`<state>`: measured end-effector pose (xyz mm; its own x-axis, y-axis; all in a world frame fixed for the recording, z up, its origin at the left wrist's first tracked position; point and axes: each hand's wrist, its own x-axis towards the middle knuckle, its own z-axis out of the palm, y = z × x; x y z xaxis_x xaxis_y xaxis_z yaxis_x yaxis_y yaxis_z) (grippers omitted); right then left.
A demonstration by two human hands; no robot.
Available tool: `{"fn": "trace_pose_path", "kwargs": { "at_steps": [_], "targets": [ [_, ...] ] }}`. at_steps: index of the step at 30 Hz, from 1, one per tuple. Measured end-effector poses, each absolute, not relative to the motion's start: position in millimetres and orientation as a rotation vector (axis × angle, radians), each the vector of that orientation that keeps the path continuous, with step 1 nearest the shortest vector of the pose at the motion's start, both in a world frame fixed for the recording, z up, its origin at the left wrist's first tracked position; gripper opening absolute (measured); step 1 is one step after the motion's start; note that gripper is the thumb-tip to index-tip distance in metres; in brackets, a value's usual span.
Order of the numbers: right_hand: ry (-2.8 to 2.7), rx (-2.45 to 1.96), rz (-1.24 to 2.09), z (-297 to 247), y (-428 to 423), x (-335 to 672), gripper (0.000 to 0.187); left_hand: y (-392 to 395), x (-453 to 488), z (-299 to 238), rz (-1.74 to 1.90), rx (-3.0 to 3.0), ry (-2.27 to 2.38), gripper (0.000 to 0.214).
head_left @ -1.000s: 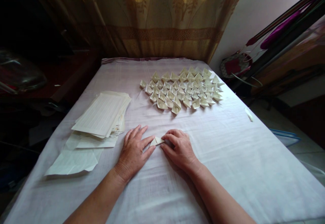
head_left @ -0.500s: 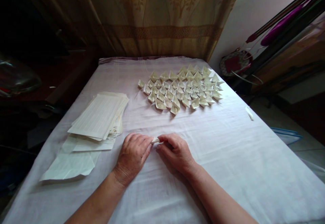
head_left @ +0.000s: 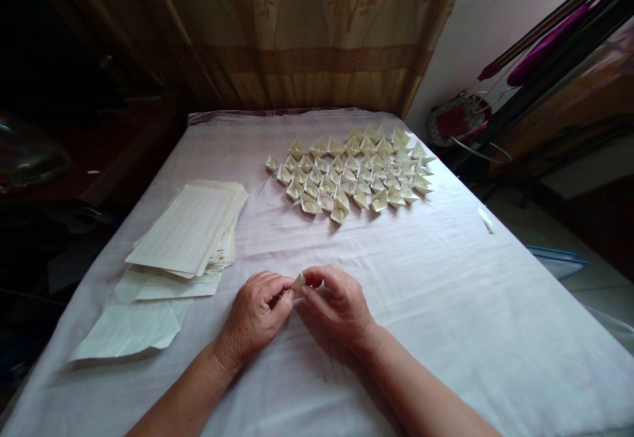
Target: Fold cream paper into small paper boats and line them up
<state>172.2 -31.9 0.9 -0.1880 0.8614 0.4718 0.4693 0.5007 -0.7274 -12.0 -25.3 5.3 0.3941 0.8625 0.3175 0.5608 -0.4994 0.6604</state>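
One folded paper piece (head_left: 298,283), small, pale: between the two hands, at or just above the white cloth (head_left: 421,344); from here I cannot tell which. Left hand (head_left: 258,310): pinching its left side. Right hand (head_left: 339,306): pinching its right; neither hand nearer. Long axis: hidden by fingers; visible part tilts upward. Paper boats (head_left: 341,212): well apart, beyond the hands, toward the right.

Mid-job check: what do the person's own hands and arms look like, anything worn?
The left hand and right hand are ungloved, with no rings or watch showing. The left forearm and right forearm are bare, without visible sleeves or bracelets.
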Motion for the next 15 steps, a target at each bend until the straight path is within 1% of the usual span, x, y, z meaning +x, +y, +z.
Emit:
{"fn": "trace_pose_path", "kwargs": {
  "at_steps": [4, 6, 9, 13, 15],
  "targets": [
    [-1.754, -1.164, 0.56, 0.0, -33.7, 167.6, 0.008, -25.7, -13.4, 4.2, 0.849, 2.201, 1.216, 0.019],
    [-1.684, -1.201, 0.625, -1.4, -34.2, 166.3, 0.008, -25.3, -14.6, 4.4, 0.844, 2.192, 1.198, 0.023],
    [-1.587, -1.219, 0.715, -3.7, -34.2, 165.8, 0.012, -24.3, -15.7, 4.0, 0.877, 2.183, 1.177, 0.028],
    [-1.639, -1.195, 0.679, -3.0, -33.0, 166.9, 0.003, -24.6, -15.9, -0.2, 0.946, 2.199, 1.179, 0.024],
    [-1.665, -1.182, 0.657, -1.3, -32.6, 166.8, 0.005, -25.6, -15.6, -2.5, 0.987, 2.209, 1.16, 0.023]
  ]
}}
